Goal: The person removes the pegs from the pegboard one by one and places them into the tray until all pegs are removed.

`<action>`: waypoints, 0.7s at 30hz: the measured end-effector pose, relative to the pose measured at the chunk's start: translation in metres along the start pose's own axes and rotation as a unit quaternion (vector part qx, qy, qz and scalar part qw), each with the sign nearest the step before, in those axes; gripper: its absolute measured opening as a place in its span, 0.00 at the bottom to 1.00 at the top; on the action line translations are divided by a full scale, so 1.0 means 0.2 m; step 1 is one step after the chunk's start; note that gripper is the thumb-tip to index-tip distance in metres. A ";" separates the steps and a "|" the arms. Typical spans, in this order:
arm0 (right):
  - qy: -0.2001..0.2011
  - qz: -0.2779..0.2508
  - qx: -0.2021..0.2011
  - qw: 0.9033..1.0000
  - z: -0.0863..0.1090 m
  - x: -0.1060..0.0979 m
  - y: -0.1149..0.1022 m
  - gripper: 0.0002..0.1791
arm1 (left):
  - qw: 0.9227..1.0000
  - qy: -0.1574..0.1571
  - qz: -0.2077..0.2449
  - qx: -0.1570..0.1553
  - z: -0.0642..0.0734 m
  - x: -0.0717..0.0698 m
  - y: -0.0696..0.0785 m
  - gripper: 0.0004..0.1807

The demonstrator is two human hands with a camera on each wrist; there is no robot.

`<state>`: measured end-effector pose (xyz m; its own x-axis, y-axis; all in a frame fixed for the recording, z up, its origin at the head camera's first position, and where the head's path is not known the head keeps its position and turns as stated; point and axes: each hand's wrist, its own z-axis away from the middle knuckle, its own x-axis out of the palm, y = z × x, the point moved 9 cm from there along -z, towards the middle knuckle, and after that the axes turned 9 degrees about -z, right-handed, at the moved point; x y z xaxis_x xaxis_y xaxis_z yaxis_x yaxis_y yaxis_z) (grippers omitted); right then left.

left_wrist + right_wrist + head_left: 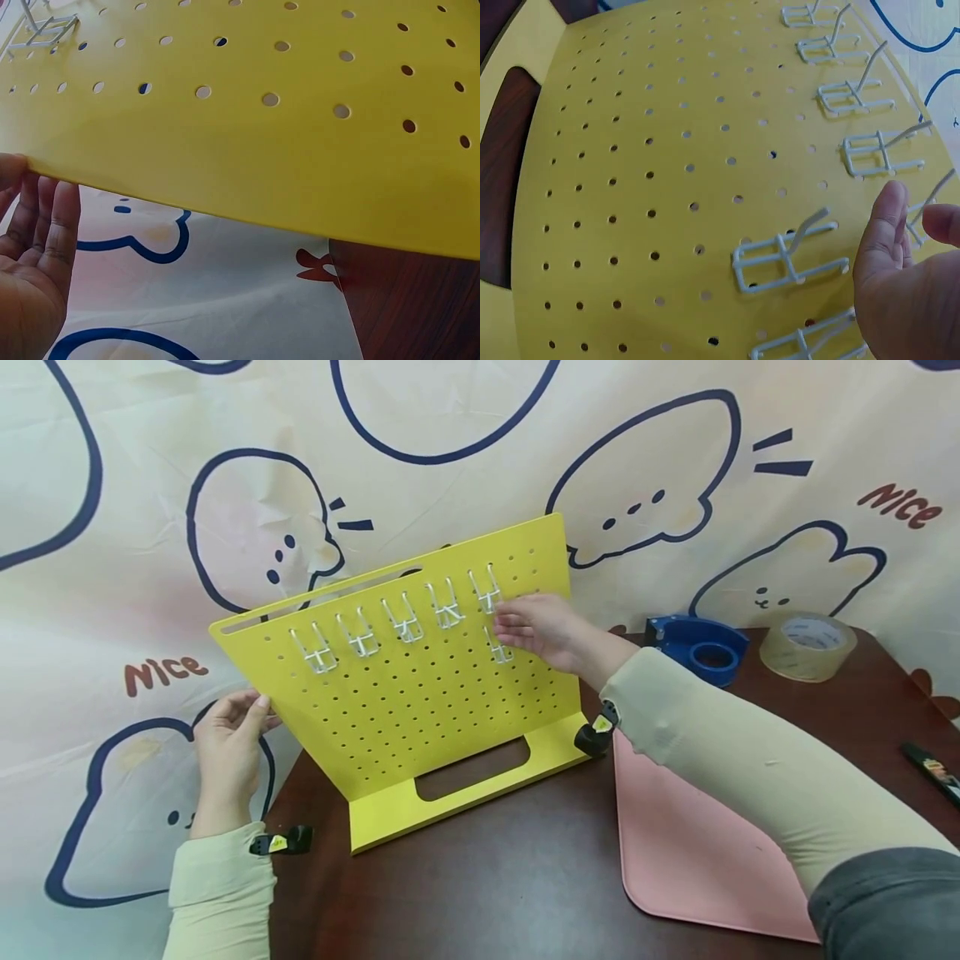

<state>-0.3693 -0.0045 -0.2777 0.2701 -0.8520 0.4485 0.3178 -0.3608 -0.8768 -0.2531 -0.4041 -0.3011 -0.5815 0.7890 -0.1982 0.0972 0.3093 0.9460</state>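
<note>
A yellow pegboard (442, 693) stands tilted on its slotted base on the dark table. My left hand (228, 752) holds its left edge, thumb on the front face and fingers behind. Several white wire hooks (448, 603) hang in a row near the top of the board, and another hook (499, 647) sits below the right end of that row. My right hand (543, 631) is at the upper right of the board, fingers together beside the end hooks. In the right wrist view a further hook (810, 337) shows at the bottom edge, partly cut off.
A pink mat (697, 852) lies on the table (480, 893) under my right arm. Behind it are a blue tape dispenser (697, 647) and a roll of clear tape (806, 647). A dark pen-like item (933, 772) lies at the far right. Printed cloth (450, 493) hangs behind.
</note>
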 end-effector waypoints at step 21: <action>0.012 -0.104 0.003 0.994 0.04 0.10 0.03 0.11 | 1.000 0.000 -0.002 0.017 0.01 0.01 0.01 0.04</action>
<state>-0.3559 -0.0206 -0.2722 0.1767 -0.7677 0.6160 0.3691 -0.5284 -0.7645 -0.2520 -0.4011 -0.2996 -0.5823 0.7875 -0.2022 0.1226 0.3309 0.9357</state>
